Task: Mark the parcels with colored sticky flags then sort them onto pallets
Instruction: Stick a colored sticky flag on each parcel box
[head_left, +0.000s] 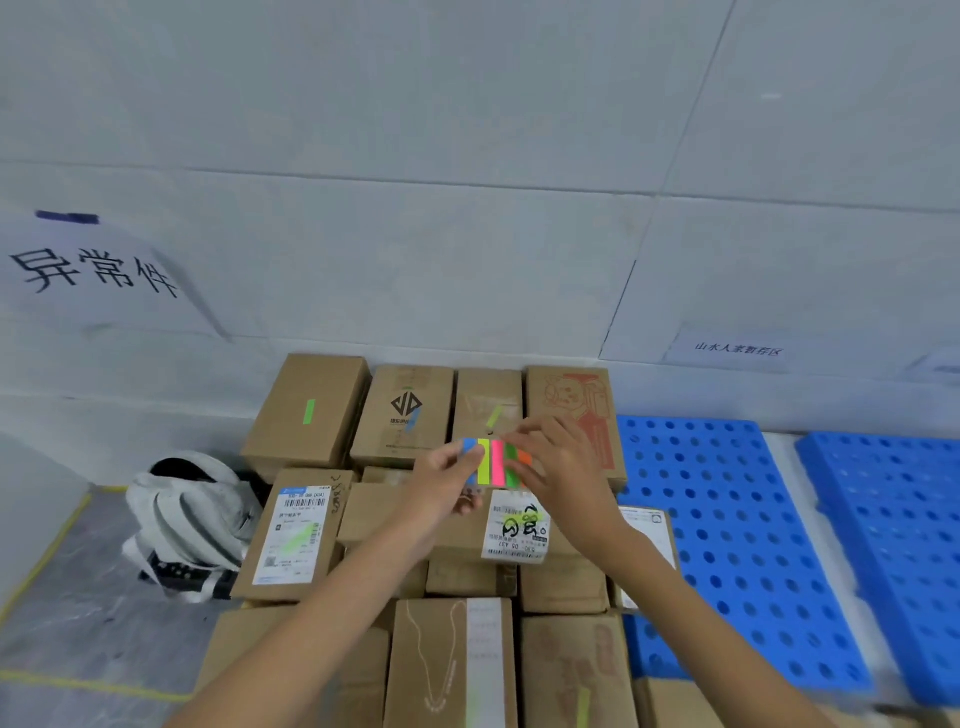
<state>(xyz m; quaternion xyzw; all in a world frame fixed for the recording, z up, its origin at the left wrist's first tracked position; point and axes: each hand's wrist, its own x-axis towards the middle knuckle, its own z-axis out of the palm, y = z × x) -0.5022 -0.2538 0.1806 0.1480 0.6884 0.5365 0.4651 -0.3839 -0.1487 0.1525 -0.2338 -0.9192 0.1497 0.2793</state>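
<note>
"Sticky flags (493, 464): where do they sit?"

"Up in the air over the parcels (306, 410). It's a small pad of blue, yellow-green, pink, green and orange strips, held between both hands. It's just above a box with a white label (514, 530)."

"Which hand has it?"

"The left hand (447, 483) grips the pad by its blue edge, thumb on the front, fingers curled behind. The right hand (556, 467) comes in from the other side. Its thumb and forefinger pinch at the pad's upper right corner, over the green and orange strips."

"Which strip is it pinching?"

"Probably the green or the orange one. Motion blur smears the fingertips, so I cannot tell which."

"And the parcels?"

"Brown cardboard boxes packed edge to edge against the wall, under both forearms. Several carry a green flag (310, 411) on top. A blue pallet (727, 519) with round holes lies just right of them, with a second one beside it. A grey-white bag (192, 514) slumps on the floor to their left."
</note>
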